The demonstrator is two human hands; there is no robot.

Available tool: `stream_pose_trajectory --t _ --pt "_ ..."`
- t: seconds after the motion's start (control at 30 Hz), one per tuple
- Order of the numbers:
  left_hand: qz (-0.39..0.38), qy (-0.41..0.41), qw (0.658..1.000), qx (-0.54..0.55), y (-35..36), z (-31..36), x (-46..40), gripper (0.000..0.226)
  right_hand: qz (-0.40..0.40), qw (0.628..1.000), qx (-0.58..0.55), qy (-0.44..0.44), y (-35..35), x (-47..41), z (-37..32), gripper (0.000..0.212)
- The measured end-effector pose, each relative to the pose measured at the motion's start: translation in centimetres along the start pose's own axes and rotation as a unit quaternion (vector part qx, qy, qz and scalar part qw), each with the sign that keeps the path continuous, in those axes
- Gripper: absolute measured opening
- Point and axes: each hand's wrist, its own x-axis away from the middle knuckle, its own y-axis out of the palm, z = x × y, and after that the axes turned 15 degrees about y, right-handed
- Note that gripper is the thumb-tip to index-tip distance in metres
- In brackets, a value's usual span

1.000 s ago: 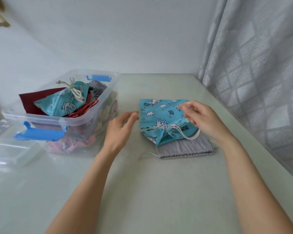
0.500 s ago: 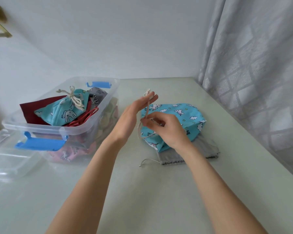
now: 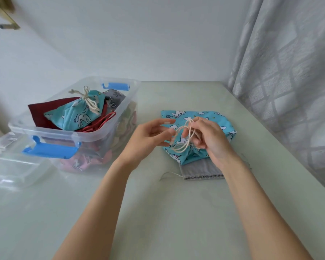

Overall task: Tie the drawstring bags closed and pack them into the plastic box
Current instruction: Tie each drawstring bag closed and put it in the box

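Pale green tabletop (image 3: 176, 212), plain white wall (image 3: 139, 38) behind, grey patterned curtain (image 3: 289, 72) at right, soft daylight

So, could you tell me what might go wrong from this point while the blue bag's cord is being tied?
1. The cord is only loosely looped between the right hand and left hand, so the knot could slip and leave the blue bag open.
2. The blue bag lies on a grey bag; lifting it may drag that one along.
3. The plastic box already looks heaped, so another bag may sit above the rim and keep the lid from closing.
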Motion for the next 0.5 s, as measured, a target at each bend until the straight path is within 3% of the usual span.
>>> stream_pose_trajectory --t 0.1,0.2,0.33,0.5 --pt "0.011 -0.001 1.0 -0.002 0.3 -0.1 -0.1 0.022 0.059 0.997 0.057 -0.007 -0.1 0.3 0.0 0.015" --pt "-0.001 -0.006 0.999 -0.033 0.9 -0.5 0.0 0.027 0.069 0.994 0.083 -0.017 0.0 0.4 0.0 0.016" --pt "0.042 0.039 0.997 -0.054 1.2 -0.6 0.0 0.011 0.1 0.993 0.064 -0.001 -0.1 0.3 0.2 0.014" --pt "-0.032 0.059 0.998 -0.002 2.6 0.3 0.6 0.005 0.145 0.989 0.02 -0.009 -0.5 -0.1 0.4 0.012"
